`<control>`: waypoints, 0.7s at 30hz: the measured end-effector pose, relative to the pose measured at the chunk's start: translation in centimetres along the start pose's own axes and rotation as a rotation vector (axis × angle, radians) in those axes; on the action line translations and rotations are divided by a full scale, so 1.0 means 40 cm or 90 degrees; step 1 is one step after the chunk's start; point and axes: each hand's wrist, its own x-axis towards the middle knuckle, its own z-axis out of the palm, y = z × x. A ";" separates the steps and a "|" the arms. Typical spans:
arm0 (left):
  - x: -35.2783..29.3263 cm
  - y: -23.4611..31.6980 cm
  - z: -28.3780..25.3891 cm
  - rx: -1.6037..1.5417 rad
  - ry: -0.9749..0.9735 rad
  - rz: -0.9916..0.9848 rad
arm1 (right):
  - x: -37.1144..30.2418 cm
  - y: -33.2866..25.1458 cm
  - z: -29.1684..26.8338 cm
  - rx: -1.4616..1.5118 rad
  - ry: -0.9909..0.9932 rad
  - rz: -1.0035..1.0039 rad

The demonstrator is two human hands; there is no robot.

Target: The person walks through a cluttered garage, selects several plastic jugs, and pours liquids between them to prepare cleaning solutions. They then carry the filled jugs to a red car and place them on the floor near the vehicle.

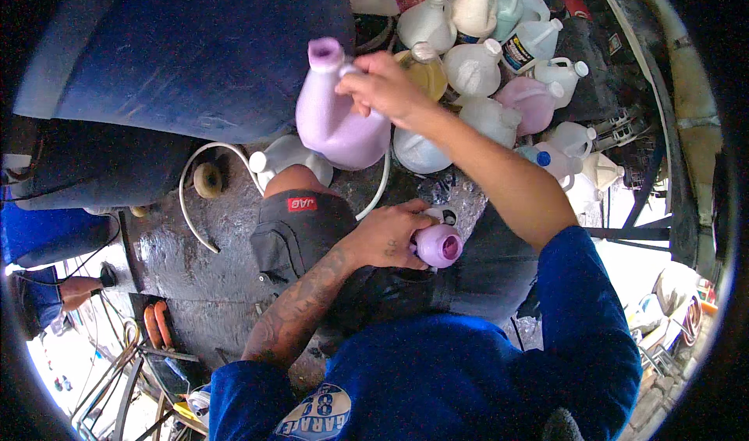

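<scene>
My right hand point(382, 90) is closed at the handle of an uncapped, pale purple plastic jug point(343, 129). This jug stands out at arm's length, its open mouth facing up. Closer to my body, my left hand point(390, 234) wraps around the upper part of a second purple container point(438, 246). Its round opening points toward me, and its lower part is hidden. Just beyond my knee, partly behind the first jug, is a translucent jug with a white cap point(290, 160).
Several capped jugs point(476, 70), mostly white or clear, crowd the far right. A large blue drum point(195, 51) occupies the far left. A white hose point(187, 191) curves over the dark, wet-looking floor point(175, 254). Orange curved pieces point(158, 324) and metal bars are at lower left.
</scene>
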 end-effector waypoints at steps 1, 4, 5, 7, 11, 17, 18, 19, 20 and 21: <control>0.002 -0.004 -0.005 -0.006 -0.017 0.003 | 0.008 0.061 0.010 -0.026 0.024 0.029; -0.006 -0.001 -0.012 -0.002 -0.032 -0.009 | 0.002 0.201 0.047 -0.142 0.041 -0.030; -0.002 0.001 -0.010 0.000 -0.037 -0.009 | 0.000 0.273 0.044 -0.140 0.044 -0.052; 0.007 -0.003 -0.015 -0.008 -0.056 -0.013 | 0.001 0.338 0.031 -0.218 -0.005 -0.017; 0.008 -0.004 -0.025 -0.001 -0.022 -0.031 | 0.003 0.318 0.027 -0.392 -0.204 -0.001; 0.020 0.025 -0.135 -0.053 0.232 0.088 | -0.026 -0.007 -0.219 -0.226 -0.246 0.096; 0.031 0.028 -0.153 -0.199 0.284 0.067 | -0.061 -0.077 -0.266 -0.217 -0.187 0.112; 0.039 0.031 -0.174 -0.342 0.337 0.042 | -0.096 -0.133 -0.297 -0.155 -0.133 0.108; 0.051 0.050 -0.207 -0.362 0.351 0.026 | -0.137 -0.156 -0.336 -0.137 -0.156 0.088; 0.055 0.069 -0.240 -0.382 0.374 0.007 | -0.157 -0.178 -0.348 -0.120 -0.188 0.066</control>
